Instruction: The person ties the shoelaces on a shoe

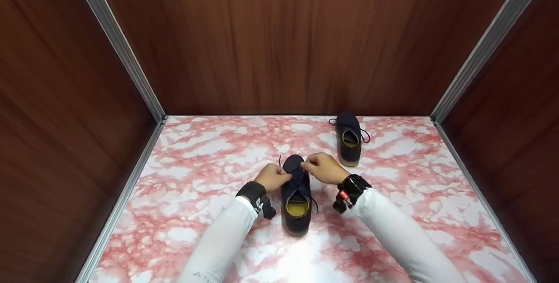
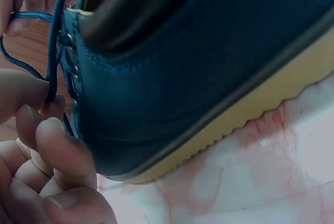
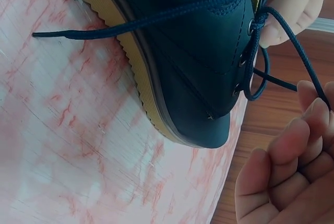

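Note:
A dark blue lace-up shoe (image 1: 296, 225) with a yellow insole stands on the marbled surface, toe pointing away. Over its front, my left hand (image 1: 271, 177) pinches the dark blue shoelace (image 2: 54, 51) close to the eyelets. From the other side, my right hand (image 1: 324, 167) holds another stretch of lace, which runs between thumb and fingers in the right wrist view. There the lace crosses itself at the top eyelets and forms loops, while one loose end (image 3: 94, 33) hangs across the shoe's side. The ribbed tan sole (image 2: 235, 119) rests flat.
A matching shoe (image 1: 349, 156) stands farther back on the right, its laces spread to both sides. Brown wood-grain panels (image 1: 279, 47) enclose the red-and-white surface (image 1: 188, 217) at the back and sides, with grey metal strips (image 1: 126, 47) along the corners.

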Action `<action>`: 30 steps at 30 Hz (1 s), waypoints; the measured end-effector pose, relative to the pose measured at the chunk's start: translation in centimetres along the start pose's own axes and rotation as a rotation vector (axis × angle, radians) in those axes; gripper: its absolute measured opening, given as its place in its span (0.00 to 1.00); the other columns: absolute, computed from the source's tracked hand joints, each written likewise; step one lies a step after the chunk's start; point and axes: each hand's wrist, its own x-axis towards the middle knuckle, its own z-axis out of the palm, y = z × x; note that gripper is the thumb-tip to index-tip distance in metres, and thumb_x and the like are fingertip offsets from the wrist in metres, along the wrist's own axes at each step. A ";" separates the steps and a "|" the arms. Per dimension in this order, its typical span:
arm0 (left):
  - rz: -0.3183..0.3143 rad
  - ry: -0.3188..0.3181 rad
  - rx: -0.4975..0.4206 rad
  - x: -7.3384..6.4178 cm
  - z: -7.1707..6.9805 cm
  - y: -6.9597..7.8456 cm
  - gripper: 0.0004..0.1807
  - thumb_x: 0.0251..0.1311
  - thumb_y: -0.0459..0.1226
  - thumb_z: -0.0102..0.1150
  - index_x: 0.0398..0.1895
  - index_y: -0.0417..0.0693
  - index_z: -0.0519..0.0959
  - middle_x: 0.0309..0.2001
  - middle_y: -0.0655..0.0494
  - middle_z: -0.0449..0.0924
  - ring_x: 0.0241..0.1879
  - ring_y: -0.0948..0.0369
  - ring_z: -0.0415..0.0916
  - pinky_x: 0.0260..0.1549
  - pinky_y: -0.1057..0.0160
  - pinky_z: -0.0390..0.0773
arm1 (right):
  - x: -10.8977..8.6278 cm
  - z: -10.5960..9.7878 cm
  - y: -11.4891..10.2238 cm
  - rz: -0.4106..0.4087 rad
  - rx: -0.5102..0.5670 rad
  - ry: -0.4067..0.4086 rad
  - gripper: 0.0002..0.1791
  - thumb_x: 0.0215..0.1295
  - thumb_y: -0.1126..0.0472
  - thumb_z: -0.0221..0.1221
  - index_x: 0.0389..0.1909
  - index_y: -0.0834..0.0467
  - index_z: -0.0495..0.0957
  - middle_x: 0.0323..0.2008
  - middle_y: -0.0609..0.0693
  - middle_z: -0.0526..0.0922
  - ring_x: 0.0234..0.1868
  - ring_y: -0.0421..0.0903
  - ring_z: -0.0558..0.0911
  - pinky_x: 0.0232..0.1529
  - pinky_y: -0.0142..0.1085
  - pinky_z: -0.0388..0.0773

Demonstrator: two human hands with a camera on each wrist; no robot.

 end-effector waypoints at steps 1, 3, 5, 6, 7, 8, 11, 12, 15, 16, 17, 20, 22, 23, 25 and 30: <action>0.003 -0.007 -0.004 -0.1 -0.1 0.0 0.15 0.66 0.41 0.64 0.20 0.49 0.80 0.19 0.66 0.71 0.24 0.66 0.69 0.28 0.71 0.69 | 0.0 0.0 0.0 0.001 -0.003 0.006 0.18 0.75 0.55 0.60 0.24 0.58 0.81 0.18 0.40 0.69 0.23 0.39 0.68 0.29 0.31 0.64; 0.005 -0.031 -0.021 -0.4 -0.3 -0.1 0.14 0.65 0.41 0.63 0.20 0.50 0.79 0.19 0.66 0.70 0.23 0.66 0.69 0.27 0.70 0.69 | 0.0 -0.1 0.1 0.000 -0.008 0.021 0.19 0.75 0.56 0.60 0.21 0.56 0.78 0.18 0.40 0.68 0.22 0.39 0.67 0.29 0.32 0.64; -0.001 -0.066 -0.049 -0.6 -0.5 -0.3 0.14 0.64 0.41 0.63 0.21 0.48 0.80 0.18 0.65 0.70 0.20 0.66 0.68 0.24 0.70 0.69 | 0.0 -0.1 0.2 -0.005 -0.014 0.034 0.20 0.74 0.56 0.60 0.19 0.54 0.75 0.17 0.40 0.68 0.22 0.39 0.67 0.29 0.32 0.64; -0.005 -0.089 -0.067 -0.8 -0.6 -0.5 0.14 0.64 0.41 0.63 0.22 0.46 0.81 0.17 0.65 0.70 0.19 0.67 0.68 0.22 0.70 0.68 | 0.0 -0.2 0.2 -0.006 -0.015 0.039 0.21 0.74 0.56 0.60 0.18 0.53 0.74 0.17 0.40 0.68 0.22 0.39 0.67 0.30 0.32 0.64; -0.012 -0.116 -0.084 -0.9 -0.7 -0.5 0.13 0.64 0.41 0.63 0.22 0.45 0.81 0.16 0.63 0.71 0.17 0.67 0.68 0.20 0.70 0.67 | 0.0 -0.2 0.3 -0.006 -0.016 0.043 0.21 0.74 0.56 0.60 0.18 0.53 0.73 0.17 0.40 0.68 0.22 0.39 0.67 0.30 0.32 0.64; -0.017 -0.147 -0.097 -1.0 -0.8 -0.6 0.13 0.64 0.41 0.64 0.23 0.45 0.81 0.16 0.62 0.71 0.16 0.67 0.67 0.18 0.70 0.66 | 0.0 -0.2 0.3 -0.005 -0.018 0.047 0.21 0.74 0.56 0.61 0.18 0.52 0.73 0.17 0.40 0.68 0.22 0.39 0.68 0.30 0.33 0.64; -0.007 -0.243 -0.111 -1.3 -1.3 -0.7 0.15 0.63 0.43 0.67 0.27 0.39 0.85 0.16 0.60 0.74 0.15 0.67 0.68 0.16 0.70 0.66 | 0.0 -0.2 0.4 0.004 -0.026 0.053 0.20 0.74 0.56 0.61 0.18 0.53 0.75 0.18 0.40 0.68 0.23 0.39 0.68 0.30 0.33 0.64; 0.008 -0.273 -0.103 -1.3 -1.4 -0.7 0.16 0.63 0.44 0.67 0.27 0.39 0.85 0.16 0.60 0.74 0.16 0.67 0.69 0.17 0.70 0.67 | 0.0 -0.2 0.4 0.007 -0.029 0.054 0.20 0.74 0.56 0.61 0.18 0.53 0.76 0.18 0.40 0.68 0.23 0.39 0.68 0.30 0.33 0.64; 0.045 -0.307 -0.073 -1.3 -1.7 -0.6 0.20 0.62 0.48 0.69 0.31 0.36 0.86 0.17 0.60 0.75 0.17 0.67 0.69 0.18 0.70 0.67 | 0.1 -0.1 0.4 0.009 -0.034 0.056 0.19 0.73 0.55 0.61 0.19 0.53 0.76 0.18 0.39 0.68 0.23 0.39 0.68 0.29 0.32 0.64; 0.052 -0.294 -0.068 -1.2 -1.7 -0.6 0.21 0.62 0.48 0.69 0.31 0.36 0.87 0.17 0.60 0.75 0.17 0.67 0.69 0.18 0.70 0.66 | 0.1 -0.1 0.3 0.007 -0.035 0.055 0.19 0.73 0.55 0.61 0.19 0.53 0.76 0.18 0.39 0.68 0.23 0.39 0.68 0.29 0.32 0.64; 0.057 -0.265 -0.060 -1.1 -1.7 -0.7 0.21 0.63 0.49 0.70 0.31 0.36 0.87 0.17 0.60 0.75 0.17 0.67 0.69 0.18 0.70 0.66 | 0.1 -0.1 0.3 0.006 -0.034 0.055 0.19 0.73 0.55 0.61 0.19 0.53 0.76 0.18 0.39 0.68 0.23 0.39 0.68 0.29 0.32 0.64; 0.051 -0.126 -0.109 -0.7 -1.4 -0.8 0.18 0.64 0.46 0.70 0.32 0.38 0.86 0.19 0.61 0.76 0.19 0.66 0.72 0.19 0.71 0.68 | 0.2 -0.1 0.2 0.001 -0.032 0.053 0.20 0.74 0.55 0.60 0.19 0.53 0.76 0.18 0.40 0.68 0.23 0.39 0.68 0.29 0.32 0.64; 0.050 -0.042 -0.161 -0.4 -1.0 -0.8 0.13 0.65 0.42 0.70 0.36 0.39 0.86 0.24 0.61 0.80 0.24 0.60 0.78 0.22 0.72 0.71 | 0.2 0.0 0.2 0.003 -0.033 0.053 0.20 0.74 0.55 0.60 0.19 0.53 0.76 0.18 0.40 0.68 0.23 0.39 0.68 0.29 0.32 0.64; 0.051 -0.016 -0.183 -0.3 -0.9 -0.8 0.11 0.66 0.40 0.69 0.39 0.39 0.85 0.26 0.60 0.82 0.27 0.56 0.82 0.23 0.72 0.73 | 0.2 0.0 0.2 0.005 -0.034 0.052 0.20 0.74 0.55 0.60 0.19 0.53 0.77 0.18 0.40 0.68 0.23 0.39 0.68 0.29 0.32 0.64; 0.054 -0.003 -0.212 -0.2 -0.6 -0.8 0.11 0.67 0.37 0.68 0.45 0.38 0.85 0.31 0.53 0.87 0.33 0.46 0.86 0.23 0.72 0.74 | 0.2 -0.1 0.2 0.010 -0.037 0.052 0.19 0.74 0.55 0.60 0.20 0.55 0.78 0.18 0.40 0.69 0.23 0.39 0.69 0.29 0.32 0.65; 0.093 -0.055 -0.172 -0.2 -0.3 -0.5 0.12 0.69 0.35 0.65 0.50 0.36 0.86 0.41 0.41 0.90 0.43 0.35 0.87 0.27 0.74 0.76 | 0.4 -0.1 0.0 0.015 -0.041 0.048 0.19 0.75 0.55 0.59 0.24 0.61 0.82 0.18 0.40 0.69 0.23 0.39 0.69 0.29 0.32 0.65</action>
